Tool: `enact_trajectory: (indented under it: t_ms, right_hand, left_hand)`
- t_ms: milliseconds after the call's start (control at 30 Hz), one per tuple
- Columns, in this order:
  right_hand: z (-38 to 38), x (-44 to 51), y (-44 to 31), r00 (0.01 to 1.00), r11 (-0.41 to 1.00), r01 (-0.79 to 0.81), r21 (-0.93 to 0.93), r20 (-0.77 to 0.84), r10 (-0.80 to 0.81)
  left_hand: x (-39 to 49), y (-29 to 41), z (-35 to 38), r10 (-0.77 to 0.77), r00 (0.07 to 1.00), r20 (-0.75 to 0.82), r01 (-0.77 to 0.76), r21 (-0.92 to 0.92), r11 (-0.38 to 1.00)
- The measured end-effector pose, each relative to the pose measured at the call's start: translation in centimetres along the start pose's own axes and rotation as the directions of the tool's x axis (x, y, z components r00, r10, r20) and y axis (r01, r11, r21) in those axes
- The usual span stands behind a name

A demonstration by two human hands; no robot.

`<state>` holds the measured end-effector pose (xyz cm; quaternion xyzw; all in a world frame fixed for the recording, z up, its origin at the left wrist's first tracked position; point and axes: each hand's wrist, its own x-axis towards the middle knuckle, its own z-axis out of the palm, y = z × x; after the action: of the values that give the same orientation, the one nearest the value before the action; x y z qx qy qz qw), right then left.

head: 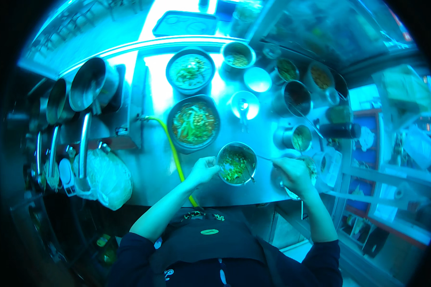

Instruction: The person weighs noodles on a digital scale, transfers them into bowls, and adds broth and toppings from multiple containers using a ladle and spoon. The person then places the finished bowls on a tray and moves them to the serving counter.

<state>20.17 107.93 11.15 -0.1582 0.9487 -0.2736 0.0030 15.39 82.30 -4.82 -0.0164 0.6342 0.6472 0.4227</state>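
A round metal container [237, 182] of chopped greens [234, 165] stands near the counter's front edge. At its left rim is my left hand [204, 171], thumb and fingers closed on the edge. My right hand [295, 175] grips the thin handle of a metal utensil [264, 157], which reaches left to the container's rim; its far end is hard to make out. Another thin utensil [250, 175] leans inside the container. Just beyond, a dark bowl [194, 123] holds soup topped with greens and pale strips. A second dark bowl [190, 71] behind it has pale, green-topped food.
A white bowl with a spoon [244, 104] sits beyond the container. Several metal pots, one with a ladle [297, 98], crowd the right. A yellow-green hose [172, 150] crosses the left counter. Saucepans [88, 84] and a filled plastic bag [109, 179] are farther left.
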Motion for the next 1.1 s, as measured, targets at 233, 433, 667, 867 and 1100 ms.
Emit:
enact_trajectory:
  t_ms: [233, 433, 667, 867, 1100]
  right_hand:
    - [1.5, -2.0, 5.7, 0.980, 0.980, -0.147, 0.131, -0.112, 0.162]
    - [2.2, -4.7, 9.6, 0.985, 0.969, 0.073, -0.237, 0.169, -0.033]
    - [5.2, -4.4, 15.3, 0.976, 0.985, 0.145, -0.091, 0.174, -0.128]
    - [5.1, -4.0, 16.6, 0.999, 0.958, -0.019, 0.285, 0.040, 0.008]
    - [4.9, -5.8, 17.4, 0.793, 0.339, -0.393, 0.854, 0.129, 0.595]
  left_hand:
    - [5.2, 3.3, 5.4, -0.138, 0.968, 0.211, 0.137, 0.021, 0.990]
    - [11.2, 3.6, 7.8, -0.180, 0.939, 0.294, 0.146, 0.135, 0.980]
    - [16.1, 3.3, 9.9, -0.177, 0.929, 0.325, 0.073, 0.309, 0.948]
    - [16.8, 3.1, 10.4, -0.186, 0.944, 0.272, 0.060, 0.415, 0.908]
    - [15.4, 9.7, 9.9, -0.206, 0.915, 0.348, -0.206, 0.839, 0.504]
